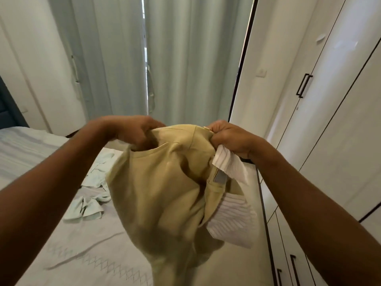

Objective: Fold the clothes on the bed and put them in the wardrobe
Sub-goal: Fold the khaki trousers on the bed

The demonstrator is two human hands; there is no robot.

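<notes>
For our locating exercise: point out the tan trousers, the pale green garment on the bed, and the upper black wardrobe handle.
tan trousers [162, 182], head view, broad front fabric.
pale green garment [94, 176], head view, crumpled middle.
upper black wardrobe handle [304, 85], head view, mid-bar.

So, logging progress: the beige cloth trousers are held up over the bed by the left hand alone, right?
No: the head view shows the left hand and the right hand both gripping the beige cloth trousers, held up over the pale bed.

No legible text anywhere; small grey tag [220, 176] on tan garment [165, 193] too blurred to read
</notes>
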